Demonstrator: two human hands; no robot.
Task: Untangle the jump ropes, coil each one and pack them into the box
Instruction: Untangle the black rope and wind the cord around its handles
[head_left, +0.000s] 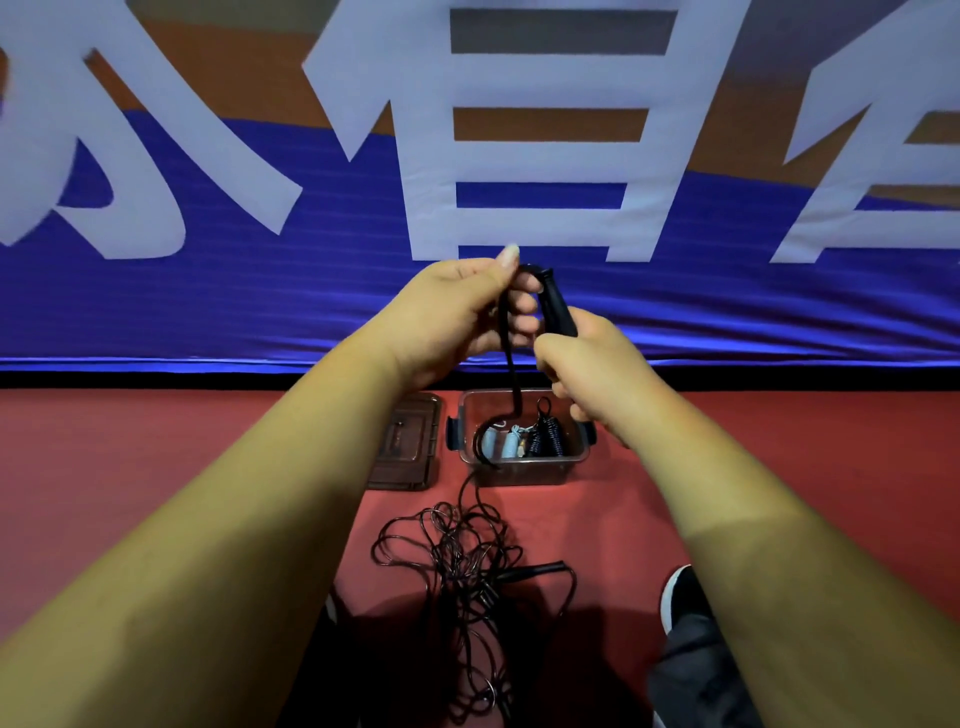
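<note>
My right hand (592, 364) grips a black jump-rope handle (556, 306) raised in front of me. My left hand (457, 312) pinches the black cord (506, 343) just below the handle's top. The cord hangs down past the clear plastic box (522, 470) on the red floor and runs into a tangled black rope pile (467, 577) near my feet. A second black handle (535, 569) lies in that pile. Inside the box sit a coiled black rope (550, 436) and pale blue handles (501, 444).
The box's dark lid (408, 447) lies flat to the left of the box. A blue and orange banner (208, 291) with large white characters hangs behind. My shoe (683, 592) and trouser leg show at lower right on the red floor (779, 467).
</note>
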